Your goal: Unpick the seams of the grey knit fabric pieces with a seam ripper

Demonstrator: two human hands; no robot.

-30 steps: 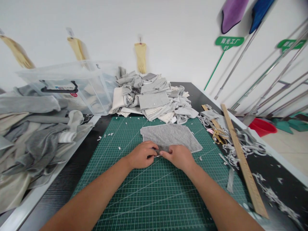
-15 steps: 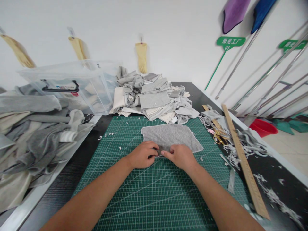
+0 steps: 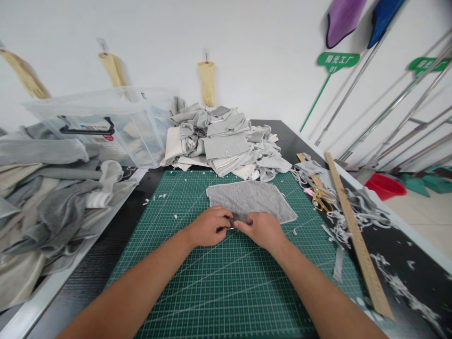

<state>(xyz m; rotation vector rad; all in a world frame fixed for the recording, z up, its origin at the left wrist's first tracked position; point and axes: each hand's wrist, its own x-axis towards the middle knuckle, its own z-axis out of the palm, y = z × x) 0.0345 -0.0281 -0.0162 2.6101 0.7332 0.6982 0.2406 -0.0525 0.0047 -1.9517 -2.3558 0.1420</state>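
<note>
A grey piece of fabric [image 3: 252, 197] with pale edges lies on the green cutting mat [image 3: 219, 292]. At its near edge, my left hand [image 3: 211, 226] is closed, thumb and fingers pinching the cloth. Close beside it, my right hand [image 3: 263, 230] also grips that edge, with the thumb pointing left toward the other hand. Between the two hands the edge is lifted or folded a little, and a thin pale line shows there. The fingertips of my right hand are mostly hidden behind the cloth and hand.
Behind the mat rises a heap of grey and white cloth pieces [image 3: 226, 141]. A clear plastic bin [image 3: 134, 141] and more fabric [image 3: 52, 202] stand left. To the right lie a wooden ruler [image 3: 356, 230], gold-handled scissors [image 3: 320, 201] and scraps [image 3: 341, 228]. A red basin [image 3: 384, 187] is beyond.
Both hands keep their hold at the fabric's near edge, almost unmoved. The whole view has shifted very slightly.
</note>
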